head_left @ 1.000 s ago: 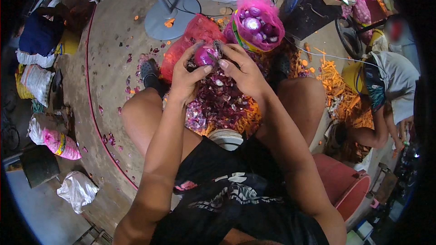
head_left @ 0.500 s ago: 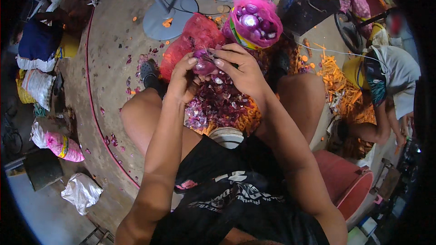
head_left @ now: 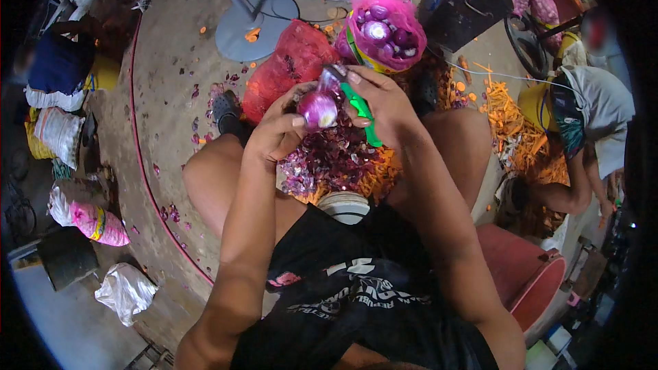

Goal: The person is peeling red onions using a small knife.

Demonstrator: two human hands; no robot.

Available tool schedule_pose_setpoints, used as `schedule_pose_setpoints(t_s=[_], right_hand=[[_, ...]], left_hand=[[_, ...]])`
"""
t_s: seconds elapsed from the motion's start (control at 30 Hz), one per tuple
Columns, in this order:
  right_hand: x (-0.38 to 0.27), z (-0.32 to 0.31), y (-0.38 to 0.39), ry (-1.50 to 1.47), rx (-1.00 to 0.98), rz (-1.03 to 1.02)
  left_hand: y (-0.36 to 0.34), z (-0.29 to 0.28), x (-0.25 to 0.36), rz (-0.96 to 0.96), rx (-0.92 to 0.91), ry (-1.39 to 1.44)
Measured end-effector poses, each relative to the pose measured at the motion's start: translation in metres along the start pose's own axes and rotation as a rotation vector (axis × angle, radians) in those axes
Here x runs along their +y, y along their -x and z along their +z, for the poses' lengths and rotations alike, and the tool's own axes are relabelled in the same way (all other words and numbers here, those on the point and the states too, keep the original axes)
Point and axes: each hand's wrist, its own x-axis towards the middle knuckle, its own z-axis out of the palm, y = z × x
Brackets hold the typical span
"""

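My left hand [head_left: 279, 125] is closed around a red onion [head_left: 317, 109], whose glossy purple side and pale end face up. In my right hand [head_left: 384, 101] is a small knife with a green handle [head_left: 359, 111]. Its blade, partly blurred, points up and left just beyond the onion. Below both hands lies a heap of purple onion skins [head_left: 329, 157] over orange peelings. Beyond them sit a red mesh sack [head_left: 291, 62] and a pink mesh bag over a container, with peeled red onions [head_left: 378, 30] in it.
A grey stand base [head_left: 258, 25] is at the far left of the sack. To the right, another person [head_left: 596, 116] bends beside orange peelings [head_left: 514, 123]. A red bucket [head_left: 517, 270] lies near my right arm. A red hose [head_left: 137, 137] crosses the floor on the left.
The onion has turned, so its pale end now shows. My right fingers have come off its skin, and the green-handled knife has come into view in that hand.
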Motion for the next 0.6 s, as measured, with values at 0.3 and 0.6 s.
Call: schedule_pose_setpoints(t_s=[0.3, 0.6], right_hand=[[0.007, -0.024, -0.022, 0.258, 0.174, 0.043], [0.010, -0.010, -0.002, 0.451, 0.082, -0.124]], left_hand=[[0.010, -0.006, 0.006, 0.005, -0.269, -0.065], [0.001, -0.001, 0.003, 0.131, -0.049, 0.246]])
